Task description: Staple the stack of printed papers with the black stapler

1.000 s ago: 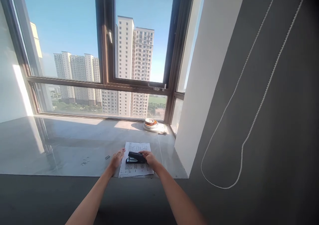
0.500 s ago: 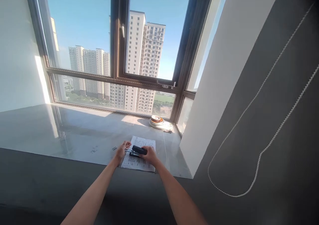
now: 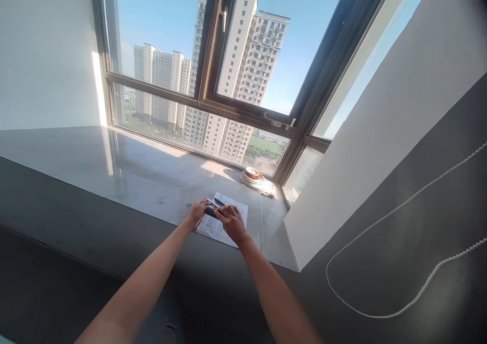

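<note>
A black stapler [image 3: 213, 208] lies on a printed sheet of paper [image 3: 224, 227] near the front edge of a grey window sill [image 3: 144, 176]. My right hand [image 3: 233, 223] is closed over the stapler's rear part. My left hand [image 3: 198, 211] grips its front end, fingers curled round it. Most of the stapler is hidden between the two hands.
A stack of tape rolls [image 3: 254, 176] sits at the back right of the sill by the window frame [image 3: 207, 105]. Small loose staples [image 3: 161, 201] lie left of the paper. A white wall [image 3: 365, 146] bounds the right side, with a bead chain [image 3: 399, 303] hanging on the grey wall.
My view has tilted and swung leftward. Both hands have drawn closer together over the stapler; the left hand, open beside it before, now grips its front end.
</note>
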A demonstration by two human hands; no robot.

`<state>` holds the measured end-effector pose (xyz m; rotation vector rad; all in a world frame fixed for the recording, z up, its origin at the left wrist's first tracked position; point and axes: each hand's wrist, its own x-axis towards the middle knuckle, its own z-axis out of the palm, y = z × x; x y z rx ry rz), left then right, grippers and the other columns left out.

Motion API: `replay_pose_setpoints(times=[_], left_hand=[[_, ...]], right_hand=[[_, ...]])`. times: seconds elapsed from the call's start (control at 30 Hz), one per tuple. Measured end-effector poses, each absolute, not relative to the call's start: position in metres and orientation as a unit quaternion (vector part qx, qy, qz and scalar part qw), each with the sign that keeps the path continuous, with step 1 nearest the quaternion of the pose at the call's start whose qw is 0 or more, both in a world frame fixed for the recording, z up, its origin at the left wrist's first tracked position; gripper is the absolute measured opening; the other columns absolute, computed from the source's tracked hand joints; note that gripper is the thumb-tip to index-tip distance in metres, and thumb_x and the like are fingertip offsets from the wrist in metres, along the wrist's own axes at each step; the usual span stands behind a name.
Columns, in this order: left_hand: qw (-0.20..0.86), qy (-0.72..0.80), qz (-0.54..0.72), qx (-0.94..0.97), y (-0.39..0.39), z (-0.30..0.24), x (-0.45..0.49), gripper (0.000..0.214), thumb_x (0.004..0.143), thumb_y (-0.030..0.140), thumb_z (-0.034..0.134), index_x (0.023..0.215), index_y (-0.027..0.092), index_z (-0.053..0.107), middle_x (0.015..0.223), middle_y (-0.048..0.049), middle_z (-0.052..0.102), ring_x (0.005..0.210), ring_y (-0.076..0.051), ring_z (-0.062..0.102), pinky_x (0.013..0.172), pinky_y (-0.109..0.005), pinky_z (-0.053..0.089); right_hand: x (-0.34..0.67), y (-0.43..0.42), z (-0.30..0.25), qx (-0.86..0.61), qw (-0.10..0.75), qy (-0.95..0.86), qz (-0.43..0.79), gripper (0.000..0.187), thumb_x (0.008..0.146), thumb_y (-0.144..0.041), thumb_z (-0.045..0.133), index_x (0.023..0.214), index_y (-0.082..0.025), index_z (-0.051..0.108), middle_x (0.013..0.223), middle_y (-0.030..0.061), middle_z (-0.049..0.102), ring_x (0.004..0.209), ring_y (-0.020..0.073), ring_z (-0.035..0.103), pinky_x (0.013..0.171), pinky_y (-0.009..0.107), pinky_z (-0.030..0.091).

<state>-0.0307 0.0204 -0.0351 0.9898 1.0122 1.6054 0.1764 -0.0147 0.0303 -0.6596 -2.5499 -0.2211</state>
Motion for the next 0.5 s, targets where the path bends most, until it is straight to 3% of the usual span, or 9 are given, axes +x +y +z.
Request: replay_pose_setpoints(times=[0.13,0.27,0.37,0.5], left_hand=[[0.497,0.419,0.657,0.382,0.019,-0.033,-0.031,0.027,0.096,0.039,0.061,0.089,0.014,0.066,0.083,-0.0072,0.071,0.078,-0.020,0.069,0.073,-0.030,0.057],[0.511,0.410,0.657,0.372,0.015,-0.031,-0.032,0.018,0.100,0.026,0.058,0.108,0.011,0.065,0.102,-0.0151,0.074,0.099,-0.024,0.073,0.094,-0.039,0.058],[0.515,0.397,0.654,0.386,0.011,-0.030,-0.033,0.023,0.103,0.027,0.056,0.119,0.010,0.059,0.114,-0.0205,0.073,0.102,-0.026,0.074,0.101,-0.046,0.056],[0.514,0.400,0.623,0.434,0.004,-0.024,-0.033,0.035,0.099,0.037,0.065,0.123,0.012,0.059,0.114,-0.0199,0.075,0.098,-0.028,0.076,0.096,-0.048,0.059]], right_hand=[[0.171,-0.016,0.028,-0.232,0.243,-0.938,-0.081,0.043,0.104,-0.011,0.046,0.140,-0.025,0.065,0.134,0.0110,0.068,0.123,0.0268,0.055,0.110,0.045,0.042],[0.173,-0.023,0.020,-0.380,0.355,-0.854,-0.005,0.046,0.097,-0.010,0.051,0.140,-0.023,0.065,0.129,0.0130,0.070,0.123,0.0296,0.057,0.108,0.047,0.046],[0.175,-0.025,0.007,-0.528,0.435,-0.724,0.093,0.041,0.093,-0.021,0.060,0.133,-0.018,0.069,0.120,0.0157,0.072,0.112,0.0308,0.064,0.099,0.044,0.052],[0.181,-0.023,-0.006,-0.575,0.432,-0.672,0.176,0.035,0.087,-0.030,0.071,0.120,-0.019,0.075,0.111,0.0121,0.076,0.105,0.0298,0.070,0.097,0.039,0.053]])
